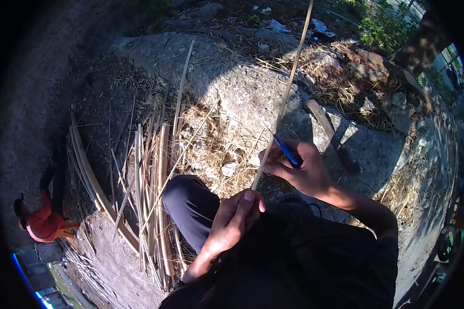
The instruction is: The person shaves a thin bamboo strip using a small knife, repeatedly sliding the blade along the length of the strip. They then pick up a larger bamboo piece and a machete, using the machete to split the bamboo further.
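Note:
My left hand (236,219) is closed round the lower end of a long, thin bamboo strip (288,85), just beyond my knee. The strip slants up and slightly right, past the top edge of the view. Pinched in my right hand (307,170) is a slim blue-handled tool (287,150) with a dark butt end and a thin tip by the strip; its exact kind does not show. Fingers of that hand also sit close against the strip, a little above my left hand. Whether they press on it cannot be made out.
Left of my knee (191,206) lies a heap of split bamboo strips (162,195), some curved. Dry shavings (203,139) cover the ground by a concrete slab (242,95). A short wooden piece (320,121) rests on it. Another person (44,221) in red is at far left.

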A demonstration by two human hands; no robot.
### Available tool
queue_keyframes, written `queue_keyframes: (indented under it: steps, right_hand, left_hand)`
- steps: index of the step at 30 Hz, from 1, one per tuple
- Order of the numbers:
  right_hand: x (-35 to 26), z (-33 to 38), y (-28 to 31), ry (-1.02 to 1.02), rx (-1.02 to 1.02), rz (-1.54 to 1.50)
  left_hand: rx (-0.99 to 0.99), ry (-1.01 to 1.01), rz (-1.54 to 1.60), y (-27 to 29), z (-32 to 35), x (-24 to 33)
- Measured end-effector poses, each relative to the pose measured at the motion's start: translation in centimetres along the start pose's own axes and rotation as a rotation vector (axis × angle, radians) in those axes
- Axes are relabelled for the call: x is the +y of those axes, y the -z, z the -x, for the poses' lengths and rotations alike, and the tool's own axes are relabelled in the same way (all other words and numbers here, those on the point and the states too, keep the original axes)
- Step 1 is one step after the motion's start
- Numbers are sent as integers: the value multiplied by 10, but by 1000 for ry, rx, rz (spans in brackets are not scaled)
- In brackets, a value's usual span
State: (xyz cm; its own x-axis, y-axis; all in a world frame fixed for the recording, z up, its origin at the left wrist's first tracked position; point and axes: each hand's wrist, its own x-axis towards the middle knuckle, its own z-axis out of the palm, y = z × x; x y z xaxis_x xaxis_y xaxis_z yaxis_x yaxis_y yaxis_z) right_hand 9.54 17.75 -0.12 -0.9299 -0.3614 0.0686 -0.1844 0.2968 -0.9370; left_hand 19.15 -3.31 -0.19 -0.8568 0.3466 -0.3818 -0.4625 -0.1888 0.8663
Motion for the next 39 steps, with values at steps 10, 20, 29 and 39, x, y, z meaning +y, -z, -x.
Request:
queue_keyframes:
  steps: [10,20,29,39]
  right_hand:
    - [14,-7,-6,-61,72,-375]
    - [-3,-10,9,-100,131,-320]
    - [-2,14,4,334,-92,209]
    - [8,21,-8,541,-87,382]
  left_hand:
    - [94,-76,-247,-6,2,-4]
    - [162,-164,-490,-15,8,2]
    - [128,-54,-267,-9,11,11]
    - [62,34,-136,-8,15,24]
